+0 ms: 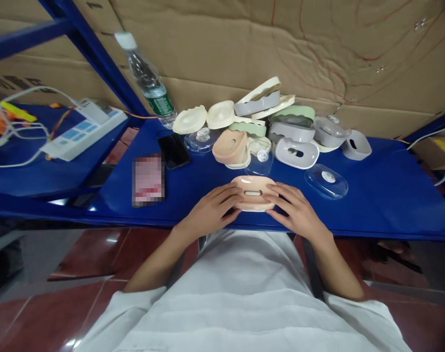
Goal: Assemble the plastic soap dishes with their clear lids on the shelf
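Blue table [372,205]: two hands, left hand [211,210] and right hand [296,210], clasp one pink dish [254,193].

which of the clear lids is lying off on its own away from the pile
The clear lid with a round sticker, right of the right hand. It lies alone on the blue table; the other clear lids sit against the pile.
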Tool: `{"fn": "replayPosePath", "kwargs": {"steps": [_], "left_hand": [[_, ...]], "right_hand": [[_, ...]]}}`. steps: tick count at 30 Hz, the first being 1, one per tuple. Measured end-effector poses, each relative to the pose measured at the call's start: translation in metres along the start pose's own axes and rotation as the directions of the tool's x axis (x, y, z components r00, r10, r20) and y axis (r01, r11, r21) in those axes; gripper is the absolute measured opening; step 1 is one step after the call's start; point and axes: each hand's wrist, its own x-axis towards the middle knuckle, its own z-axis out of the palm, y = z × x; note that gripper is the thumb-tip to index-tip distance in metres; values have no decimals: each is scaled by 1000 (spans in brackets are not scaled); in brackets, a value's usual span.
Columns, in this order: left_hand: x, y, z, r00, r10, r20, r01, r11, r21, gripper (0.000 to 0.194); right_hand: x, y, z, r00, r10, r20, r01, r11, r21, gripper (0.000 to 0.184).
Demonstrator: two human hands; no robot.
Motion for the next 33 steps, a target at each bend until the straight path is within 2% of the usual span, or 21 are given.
{"fn": "replayPosePath", "kwargs": {"steps": [4, 7, 12, 15, 19, 22, 26, 29, 31, 33], "left_hand": [[2, 3, -1, 1000, -21, -7, 21, 1000, 15, 35], [5, 6, -1, 999, -32, 2, 32, 999, 33, 36], [7, 6, 1, 993, -101, 67, 97, 993, 68, 29], [5, 4, 1, 994, -77, 83, 73, 996, 58, 26], [2, 3, 1, 999, -23, 49, 19, 997, 76, 26], [2, 5, -1, 999, 27, 25, -29, 993, 114, 22], [2, 5, -4, 999, 35, -12, -34, 992, 118, 14], [-1, 3, -6, 998, 25, -57, -18, 992, 124, 15], [-3, 3, -8, 997, 11, -81, 2, 988, 156, 30], [-5, 5, -14, 997, -34, -64, 45, 982, 185, 35]], "right_hand": [[1, -2, 1, 1000, -20, 5, 21, 1000, -1, 37], [2, -3, 4, 1000, 25, 14, -25, 1000, -11, 41], [2, 0, 6, 998, 50, 45, -51, 999, 20, 43], [-1, 1, 6, 997, 58, 53, -60, 997, 42, 41], [-4, 0, 5, 999, 20, 27, -21, 999, 38, 37], [0, 0, -6, 1000, 5, -17, -5, 1000, 5, 37], [23, 1, -37, 994, 44, -97, -55, 992, -110, 37], [54, 1, -47, 997, 69, -22, -72, 973, -219, 40], [73, 2, -39, 994, 80, 80, -53, 954, -294, 44], [85, 3, -24, 980, 95, 177, -30, 941, -338, 51]]}}
